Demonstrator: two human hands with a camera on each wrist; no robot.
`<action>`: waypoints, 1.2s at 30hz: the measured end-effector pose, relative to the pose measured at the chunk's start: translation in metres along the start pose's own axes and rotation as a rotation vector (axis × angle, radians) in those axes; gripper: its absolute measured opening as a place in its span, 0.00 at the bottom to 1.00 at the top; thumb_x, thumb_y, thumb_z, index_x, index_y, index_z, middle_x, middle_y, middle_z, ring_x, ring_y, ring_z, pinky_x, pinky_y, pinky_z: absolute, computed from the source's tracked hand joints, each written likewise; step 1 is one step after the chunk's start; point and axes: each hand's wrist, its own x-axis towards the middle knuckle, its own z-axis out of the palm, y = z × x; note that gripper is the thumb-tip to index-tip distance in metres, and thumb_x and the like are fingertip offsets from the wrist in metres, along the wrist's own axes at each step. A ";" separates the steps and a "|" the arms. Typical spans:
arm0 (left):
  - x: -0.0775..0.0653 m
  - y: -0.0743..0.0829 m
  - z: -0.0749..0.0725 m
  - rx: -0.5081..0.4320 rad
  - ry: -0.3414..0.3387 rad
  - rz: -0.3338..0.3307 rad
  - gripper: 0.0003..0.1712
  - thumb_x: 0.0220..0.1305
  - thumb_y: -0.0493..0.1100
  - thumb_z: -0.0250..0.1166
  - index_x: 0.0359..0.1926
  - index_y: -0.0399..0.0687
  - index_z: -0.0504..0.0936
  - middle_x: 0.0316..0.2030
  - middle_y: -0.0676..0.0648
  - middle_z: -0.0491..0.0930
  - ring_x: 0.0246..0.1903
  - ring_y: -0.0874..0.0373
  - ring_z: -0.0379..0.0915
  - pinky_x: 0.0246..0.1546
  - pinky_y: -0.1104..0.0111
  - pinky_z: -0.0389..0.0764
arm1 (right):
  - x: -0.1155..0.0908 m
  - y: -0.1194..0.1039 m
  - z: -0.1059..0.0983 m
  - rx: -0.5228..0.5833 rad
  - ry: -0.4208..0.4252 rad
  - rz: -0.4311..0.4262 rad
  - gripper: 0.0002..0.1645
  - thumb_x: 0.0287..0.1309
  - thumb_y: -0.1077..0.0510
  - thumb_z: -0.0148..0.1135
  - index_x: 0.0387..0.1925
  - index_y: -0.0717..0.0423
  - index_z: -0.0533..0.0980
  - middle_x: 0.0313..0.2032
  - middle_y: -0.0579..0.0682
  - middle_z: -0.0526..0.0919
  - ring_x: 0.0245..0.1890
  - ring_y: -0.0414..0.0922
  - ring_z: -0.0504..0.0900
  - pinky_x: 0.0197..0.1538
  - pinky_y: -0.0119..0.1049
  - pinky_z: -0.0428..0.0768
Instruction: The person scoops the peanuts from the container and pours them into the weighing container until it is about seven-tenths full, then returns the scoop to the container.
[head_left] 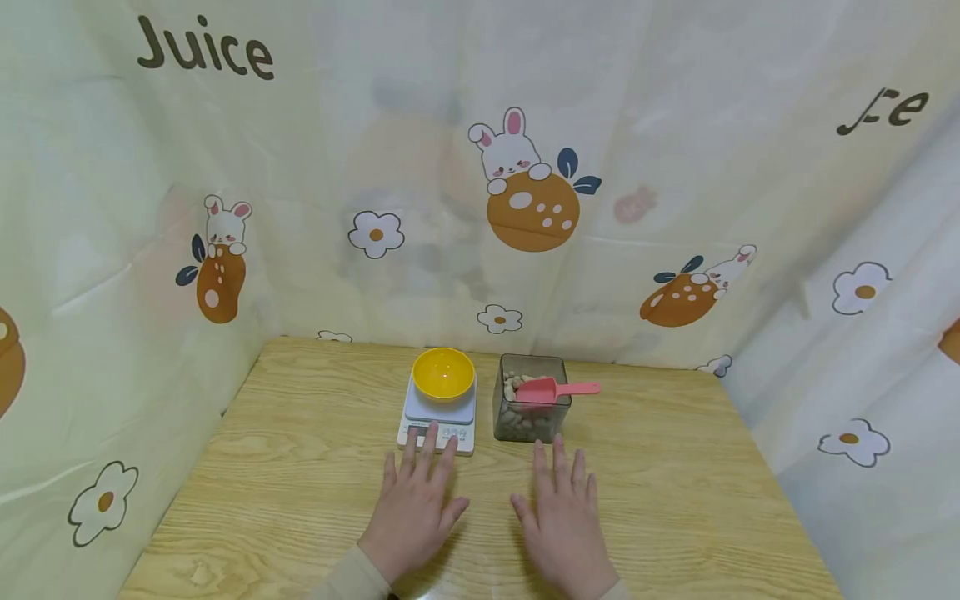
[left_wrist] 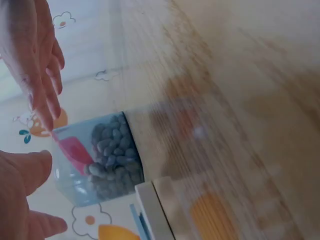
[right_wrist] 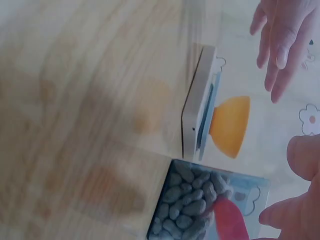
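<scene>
My left hand [head_left: 412, 510] is held above the table with straight, spread fingers. In the head view its fingertips overlap the front of a white kitchen scale [head_left: 440, 410], hiding part of the display. A yellow bowl [head_left: 443, 375] sits upright on the scale's platform. My right hand [head_left: 565, 527], also straight-fingered and holding nothing, hovers in front of a dark transparent square container [head_left: 528, 423]. What look like peanuts in their shells [right_wrist: 186, 205] partly fill that container. A pink scoop [head_left: 542, 389] lies in it, with its handle sticking out over the right rim.
The wooden table [head_left: 660, 475] carries the scale and container side by side near its back edge, with a narrow gap between them. Cream curtains [head_left: 420, 167] printed with rabbits, oranges and flowers hang behind and along both sides.
</scene>
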 end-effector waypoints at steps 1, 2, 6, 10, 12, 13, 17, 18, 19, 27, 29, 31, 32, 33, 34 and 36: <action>0.001 0.000 0.000 -0.009 0.005 0.009 0.46 0.78 0.66 0.59 0.86 0.52 0.57 0.86 0.35 0.48 0.83 0.27 0.48 0.73 0.24 0.63 | 0.001 0.001 -0.001 0.001 0.005 0.001 0.48 0.80 0.38 0.55 0.87 0.55 0.51 0.86 0.66 0.47 0.83 0.77 0.47 0.76 0.83 0.54; 0.002 0.000 0.000 -0.017 0.009 0.019 0.46 0.78 0.65 0.59 0.86 0.51 0.57 0.86 0.35 0.49 0.83 0.26 0.49 0.73 0.24 0.64 | 0.002 0.002 -0.002 -0.004 0.007 0.004 0.48 0.80 0.38 0.54 0.87 0.56 0.50 0.86 0.67 0.48 0.83 0.77 0.48 0.76 0.83 0.55; 0.008 0.001 -0.003 -0.051 0.027 0.055 0.45 0.79 0.64 0.59 0.86 0.49 0.58 0.86 0.34 0.50 0.81 0.25 0.53 0.72 0.24 0.66 | 0.006 0.007 -0.008 0.000 0.024 0.007 0.48 0.82 0.36 0.49 0.87 0.58 0.50 0.85 0.68 0.47 0.83 0.77 0.47 0.74 0.85 0.56; 0.016 0.003 -0.009 -0.096 0.026 0.086 0.46 0.81 0.64 0.56 0.86 0.47 0.56 0.86 0.34 0.48 0.81 0.25 0.54 0.71 0.26 0.68 | 0.011 0.013 -0.017 0.043 0.036 0.006 0.48 0.84 0.37 0.48 0.87 0.60 0.48 0.85 0.71 0.45 0.83 0.78 0.45 0.72 0.86 0.57; 0.021 0.004 -0.012 -0.129 0.025 0.102 0.47 0.80 0.65 0.57 0.86 0.46 0.55 0.86 0.34 0.47 0.81 0.26 0.54 0.71 0.27 0.69 | 0.014 0.016 -0.022 0.083 0.055 0.004 0.47 0.84 0.39 0.49 0.86 0.62 0.48 0.85 0.73 0.45 0.82 0.79 0.45 0.72 0.86 0.58; 0.024 0.004 -0.014 -0.146 0.027 0.107 0.47 0.80 0.65 0.57 0.86 0.45 0.55 0.86 0.34 0.47 0.81 0.26 0.55 0.72 0.28 0.70 | 0.016 0.018 -0.025 0.099 0.066 0.002 0.47 0.84 0.40 0.49 0.86 0.64 0.48 0.84 0.74 0.45 0.82 0.80 0.45 0.72 0.85 0.59; 0.039 0.004 -0.019 -0.220 0.051 0.135 0.51 0.76 0.64 0.64 0.85 0.42 0.57 0.86 0.33 0.48 0.81 0.29 0.56 0.75 0.33 0.69 | 0.024 0.023 -0.040 0.184 0.080 0.025 0.48 0.85 0.39 0.46 0.86 0.65 0.46 0.85 0.73 0.43 0.82 0.80 0.42 0.75 0.81 0.59; 0.042 0.004 -0.020 -0.231 0.059 0.143 0.51 0.75 0.63 0.66 0.85 0.41 0.57 0.86 0.34 0.49 0.81 0.31 0.57 0.76 0.35 0.69 | 0.026 0.025 -0.044 0.206 0.079 0.035 0.48 0.85 0.38 0.45 0.86 0.65 0.45 0.85 0.73 0.42 0.82 0.79 0.42 0.75 0.81 0.60; 0.046 0.005 -0.020 -0.242 0.068 0.151 0.51 0.74 0.62 0.67 0.84 0.40 0.58 0.86 0.34 0.49 0.81 0.32 0.57 0.78 0.37 0.68 | 0.029 0.026 -0.048 0.228 0.071 0.049 0.49 0.85 0.37 0.43 0.86 0.63 0.44 0.85 0.72 0.41 0.83 0.78 0.41 0.75 0.80 0.59; 0.076 0.007 -0.024 -0.204 0.141 0.199 0.51 0.69 0.61 0.73 0.80 0.39 0.65 0.83 0.35 0.58 0.80 0.41 0.64 0.80 0.50 0.70 | 0.046 0.033 -0.071 0.328 0.086 0.079 0.49 0.85 0.36 0.42 0.87 0.60 0.40 0.86 0.68 0.44 0.85 0.71 0.47 0.80 0.75 0.56; 0.084 0.009 -0.024 -0.209 0.147 0.203 0.50 0.68 0.60 0.74 0.80 0.40 0.66 0.82 0.35 0.60 0.79 0.41 0.65 0.80 0.51 0.70 | 0.051 0.035 -0.073 0.344 0.092 0.093 0.48 0.85 0.37 0.43 0.87 0.59 0.41 0.86 0.67 0.46 0.85 0.70 0.49 0.81 0.74 0.57; 0.092 0.011 -0.025 -0.203 0.135 0.194 0.51 0.68 0.61 0.73 0.81 0.42 0.65 0.82 0.36 0.61 0.79 0.41 0.65 0.80 0.51 0.70 | 0.056 0.039 -0.074 0.360 0.106 0.104 0.47 0.85 0.38 0.44 0.87 0.60 0.44 0.85 0.68 0.49 0.84 0.69 0.52 0.81 0.72 0.58; 0.096 0.011 -0.025 -0.200 0.131 0.192 0.52 0.67 0.62 0.73 0.81 0.43 0.64 0.82 0.36 0.61 0.79 0.41 0.65 0.81 0.51 0.69 | 0.058 0.041 -0.075 0.368 0.115 0.111 0.46 0.85 0.39 0.44 0.87 0.60 0.45 0.85 0.68 0.50 0.84 0.69 0.53 0.81 0.72 0.59; 0.100 0.012 -0.025 -0.197 0.122 0.189 0.52 0.67 0.63 0.73 0.81 0.43 0.63 0.82 0.36 0.61 0.79 0.41 0.65 0.81 0.51 0.69 | 0.061 0.043 -0.076 0.376 0.127 0.114 0.45 0.85 0.40 0.45 0.86 0.61 0.47 0.84 0.68 0.52 0.83 0.69 0.54 0.81 0.72 0.60; 0.104 0.013 -0.025 -0.193 0.108 0.182 0.53 0.67 0.64 0.73 0.82 0.43 0.63 0.82 0.36 0.61 0.79 0.41 0.64 0.81 0.51 0.68 | 0.064 0.046 -0.077 0.382 0.136 0.121 0.45 0.85 0.40 0.46 0.86 0.62 0.48 0.84 0.68 0.54 0.83 0.69 0.56 0.81 0.72 0.60; 0.112 0.014 -0.025 -0.178 0.084 0.177 0.54 0.67 0.66 0.72 0.82 0.44 0.62 0.82 0.36 0.60 0.79 0.41 0.64 0.81 0.51 0.68 | 0.070 0.050 -0.079 0.395 0.148 0.131 0.44 0.85 0.41 0.46 0.85 0.63 0.50 0.83 0.69 0.57 0.82 0.69 0.59 0.79 0.71 0.63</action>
